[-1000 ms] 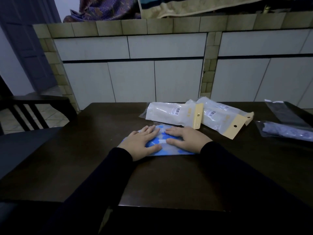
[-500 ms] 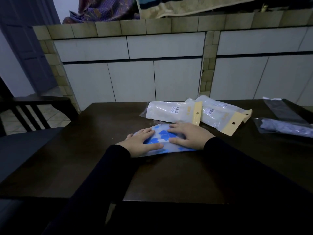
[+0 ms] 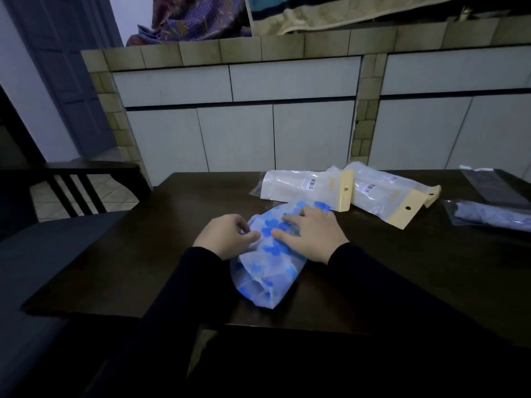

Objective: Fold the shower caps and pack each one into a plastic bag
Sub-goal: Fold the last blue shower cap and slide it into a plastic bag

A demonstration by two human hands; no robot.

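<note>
Blue-flowered shower cap (image 3: pixel 268 264) lying half-folded on dark worktop (image 3: pixel 143 254), left hand (image 3: pixel 227 235) fingers curled pinching its edge, right hand (image 3: pixel 311 235) flat on top (fingers straight), packed plastic bags (image 3: pixel 304 186) just beyond

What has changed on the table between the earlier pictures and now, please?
The shower cap was flat under both hands; it is now turned lengthwise, its near end reaching toward the table edge. The left hand, flat before, pinches the cap's left edge; the right hand still presses flat on it. The packed bags have not moved.
</note>
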